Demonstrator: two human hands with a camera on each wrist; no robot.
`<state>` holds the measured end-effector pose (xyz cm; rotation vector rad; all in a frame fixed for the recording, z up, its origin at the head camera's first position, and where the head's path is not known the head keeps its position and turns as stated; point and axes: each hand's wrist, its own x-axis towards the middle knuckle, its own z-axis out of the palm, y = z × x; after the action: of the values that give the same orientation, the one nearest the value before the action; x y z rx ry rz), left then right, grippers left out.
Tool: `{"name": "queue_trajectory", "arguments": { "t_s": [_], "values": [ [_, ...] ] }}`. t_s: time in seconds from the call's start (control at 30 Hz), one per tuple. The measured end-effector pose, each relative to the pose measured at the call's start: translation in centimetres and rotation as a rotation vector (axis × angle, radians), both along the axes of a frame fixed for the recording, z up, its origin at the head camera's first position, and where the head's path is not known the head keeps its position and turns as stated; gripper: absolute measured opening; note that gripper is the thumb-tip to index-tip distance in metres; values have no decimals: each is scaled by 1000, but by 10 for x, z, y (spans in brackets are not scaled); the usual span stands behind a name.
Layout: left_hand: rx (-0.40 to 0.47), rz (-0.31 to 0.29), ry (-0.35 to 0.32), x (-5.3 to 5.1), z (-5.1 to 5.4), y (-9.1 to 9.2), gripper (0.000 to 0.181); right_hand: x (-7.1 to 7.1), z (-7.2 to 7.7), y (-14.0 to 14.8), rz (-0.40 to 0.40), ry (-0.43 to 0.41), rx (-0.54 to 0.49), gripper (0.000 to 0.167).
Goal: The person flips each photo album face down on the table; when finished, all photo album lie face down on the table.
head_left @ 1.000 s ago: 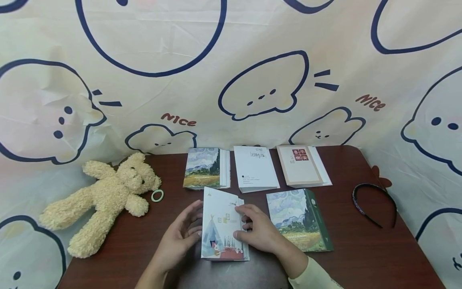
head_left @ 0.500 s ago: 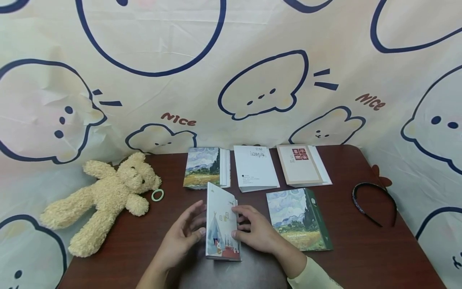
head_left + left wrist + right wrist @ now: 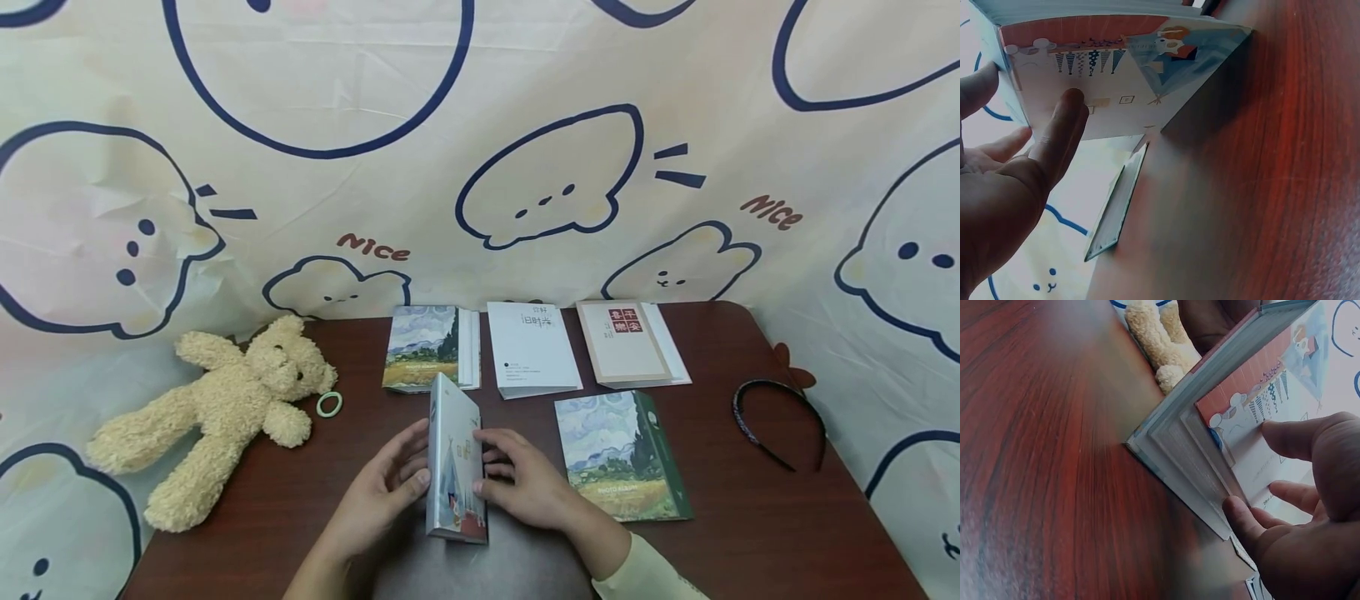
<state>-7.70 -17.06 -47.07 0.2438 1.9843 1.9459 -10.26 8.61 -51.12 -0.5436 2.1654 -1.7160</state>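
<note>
A thick photo album (image 3: 459, 467) with a tent picture on its cover stands on its lower edge, turned so its white spine partly faces me. My left hand (image 3: 375, 492) holds it by the spine side, thumb near the spine. In the left wrist view, the fingers of that left hand (image 3: 1029, 175) reach to the illustrated far cover. My right hand (image 3: 532, 485) holds the opposite side. Seen from the right wrist, my right hand (image 3: 1316, 512) has its thumb on the cover of the album (image 3: 1254, 406) and other fingers by the page edges.
Behind stand a landscape album (image 3: 422, 346), a white album (image 3: 531, 350) and a beige album (image 3: 624, 342). A green-spined album (image 3: 618, 458) lies right. A plush bear (image 3: 232, 408) and green ring (image 3: 329, 405) are left; a headband (image 3: 780, 417) lies far right on the table (image 3: 810, 533).
The album has turned on its lower edge, from cover facing me to more spine showing. My right hand has shifted slightly left with it; my left hand has hardly moved.
</note>
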Motion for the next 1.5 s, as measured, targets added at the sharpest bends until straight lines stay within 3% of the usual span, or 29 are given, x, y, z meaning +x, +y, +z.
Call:
{"name": "queue_trajectory", "arguments": {
  "t_s": [0.53,0.87,1.5],
  "values": [
    [-75,16,-13,2,8,-2,69,1,3,-12,6,12,-68,62],
    [-144,45,-12,3,17,6,67,2,18,-15,18,-18,-158,61],
    [-220,94,54,0,14,27,64,1,44,3,-4,-44,-166,61]
  ]
}}
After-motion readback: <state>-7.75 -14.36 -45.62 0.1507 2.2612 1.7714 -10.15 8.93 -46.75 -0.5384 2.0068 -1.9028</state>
